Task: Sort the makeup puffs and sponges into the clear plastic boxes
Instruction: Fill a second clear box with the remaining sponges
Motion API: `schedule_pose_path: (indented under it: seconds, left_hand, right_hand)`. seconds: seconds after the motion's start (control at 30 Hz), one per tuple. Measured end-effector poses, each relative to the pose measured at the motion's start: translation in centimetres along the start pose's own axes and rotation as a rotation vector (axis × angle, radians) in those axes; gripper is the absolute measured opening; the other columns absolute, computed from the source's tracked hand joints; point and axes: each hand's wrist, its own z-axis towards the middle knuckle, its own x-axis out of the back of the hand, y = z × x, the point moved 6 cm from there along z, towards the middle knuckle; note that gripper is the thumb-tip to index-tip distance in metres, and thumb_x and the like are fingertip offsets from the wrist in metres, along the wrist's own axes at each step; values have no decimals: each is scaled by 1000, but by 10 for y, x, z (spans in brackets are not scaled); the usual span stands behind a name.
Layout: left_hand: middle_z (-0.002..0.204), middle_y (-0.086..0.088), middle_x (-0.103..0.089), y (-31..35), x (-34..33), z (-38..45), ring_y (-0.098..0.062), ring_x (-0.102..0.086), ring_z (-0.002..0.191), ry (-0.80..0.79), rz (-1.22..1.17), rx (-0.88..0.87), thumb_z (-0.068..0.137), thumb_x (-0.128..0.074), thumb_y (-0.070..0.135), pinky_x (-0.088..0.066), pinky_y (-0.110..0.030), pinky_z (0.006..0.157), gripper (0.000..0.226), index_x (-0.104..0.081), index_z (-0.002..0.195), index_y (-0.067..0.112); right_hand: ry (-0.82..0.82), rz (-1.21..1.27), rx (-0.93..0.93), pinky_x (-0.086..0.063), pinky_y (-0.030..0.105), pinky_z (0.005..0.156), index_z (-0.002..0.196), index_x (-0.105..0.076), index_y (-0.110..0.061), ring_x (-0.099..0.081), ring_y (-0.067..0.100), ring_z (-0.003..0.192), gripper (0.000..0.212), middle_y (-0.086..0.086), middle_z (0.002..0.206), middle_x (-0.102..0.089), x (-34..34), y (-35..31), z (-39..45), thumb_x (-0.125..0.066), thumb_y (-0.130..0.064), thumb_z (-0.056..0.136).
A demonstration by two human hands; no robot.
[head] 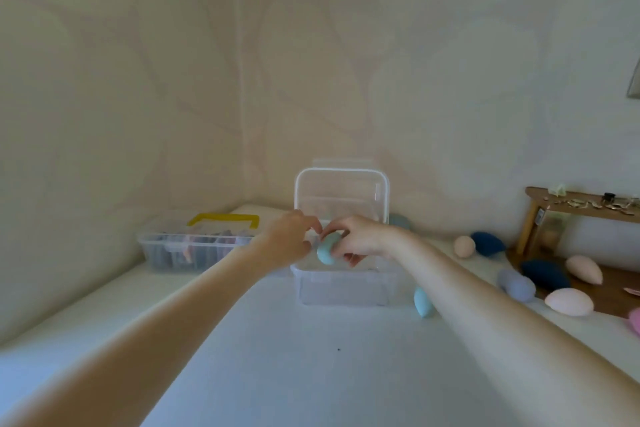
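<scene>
white tabletop [311, 374] | clear plastic box [346, 288] | R hand [360, 236] pinches soft teal egg sponge [328, 249] | L hand [289, 236] curled, grip unclear

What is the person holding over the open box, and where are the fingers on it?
A light blue makeup sponge, held by the right hand, fingers curled around its upper end. The left hand is beside it; whether it touches cannot be told.

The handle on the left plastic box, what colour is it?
Yellow handle, clearest in the head view.
</scene>
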Motion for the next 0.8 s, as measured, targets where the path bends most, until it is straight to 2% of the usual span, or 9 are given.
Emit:
schedule_pose_path:
  seconds: [0.1,0.23,0.33,0.43,0.53,0.6,0.63,0.7,0.8]
  left_hand:
    - [135,-5,-43,4,-8,1,-24,-45,125,-7,86,-39,89,-52,19,-34,-27,100,47,-42,135,19]
    - [127,-1,-53,6,-15,5,-23,-53,115,-36,62,-38,84,-56,23,-40,-30,91,47,-44,130,22]
    - [126,2,-56,4,-14,8,-22,-53,116,-24,135,-29,85,-56,29,-34,-31,95,45,-44,128,23]
    - [120,-1,-59,-4,-8,11,-24,-56,110,2,114,-17,84,-60,29,-37,-31,91,41,-46,122,22]
    - [118,-4,-59,-7,-6,10,-27,-57,104,44,95,15,84,-60,25,-41,-33,86,39,-46,120,21]
    - [119,-3,-57,-4,-10,11,-28,-56,106,46,128,21,85,-59,24,-40,-35,87,39,-45,121,21]
    - [121,-3,-57,-2,-13,12,-28,-56,107,41,150,16,85,-58,24,-39,-35,89,39,-45,122,21]
    - [123,-6,-56,3,-20,14,-29,-55,109,23,223,-9,86,-57,26,-39,-36,93,41,-44,124,20]
    - [124,-8,-57,7,-26,14,-30,-56,109,5,289,-31,88,-56,27,-40,-33,94,41,-43,126,19]
  right_hand:
    - [40,13,-40,-51,23,62,127,-51,-10,-53,14,59,46,8,94,-55,-13,1,9,-63,-4,83]
    - [180,115,-65,-54,35,87,100,-52,-8,-60,22,72,28,8,80,-61,-9,5,14,-70,-14,80]
    - [133,123,-31,-55,31,76,85,-54,-11,-58,19,70,17,3,73,-57,-10,3,10,-71,-12,80]
    - [171,-24,18,-50,25,63,98,-58,-12,-59,19,69,16,7,81,-60,10,2,3,-64,-8,83]
    - [355,-279,45,-49,29,70,84,-62,-16,-61,22,82,12,4,83,-62,53,5,-19,-55,-7,85]
    - [349,-508,-30,-47,27,71,77,-61,-18,-59,22,85,12,3,84,-63,70,10,-36,-55,-12,86]
    - [260,-613,-124,-43,25,65,83,-62,-17,-55,21,80,7,3,88,-63,71,19,-41,-57,-16,87]
    - [39,-798,-365,-41,23,62,113,-60,-10,-51,19,79,32,4,104,-59,67,44,-52,-62,-29,87]
    - [-151,-907,-532,-42,27,96,142,-38,-16,-50,22,116,68,4,141,-45,58,79,-69,-58,-50,86]
